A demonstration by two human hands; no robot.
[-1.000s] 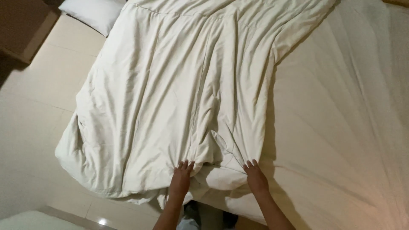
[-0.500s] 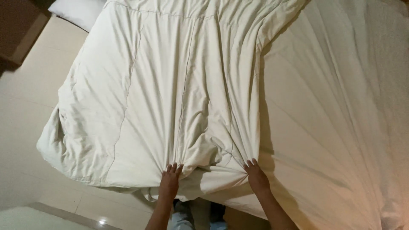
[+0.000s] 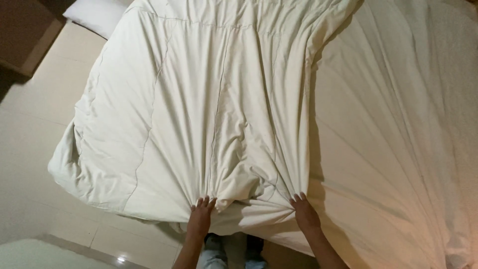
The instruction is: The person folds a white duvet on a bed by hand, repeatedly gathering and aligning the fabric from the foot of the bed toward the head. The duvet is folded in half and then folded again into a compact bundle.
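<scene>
At the near edge of the bed [image 3: 398, 149], the left hand [image 3: 200, 219] and right hand [image 3: 304, 213] each clench the cream quilted cotton duvet [image 3: 199, 109]. Each grip bunches fabric, so creases fan away from it.

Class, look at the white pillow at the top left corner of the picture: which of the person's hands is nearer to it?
Left. The left hand grips the duvet edge almost straight below the pillow; the right hand grips the same edge farther to the right.

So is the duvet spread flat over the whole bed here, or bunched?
Bunched, partly spread. The duvet covers only the bed's left part, creases fanning from the left hand and right hand; bare sheet shows at right.
</scene>
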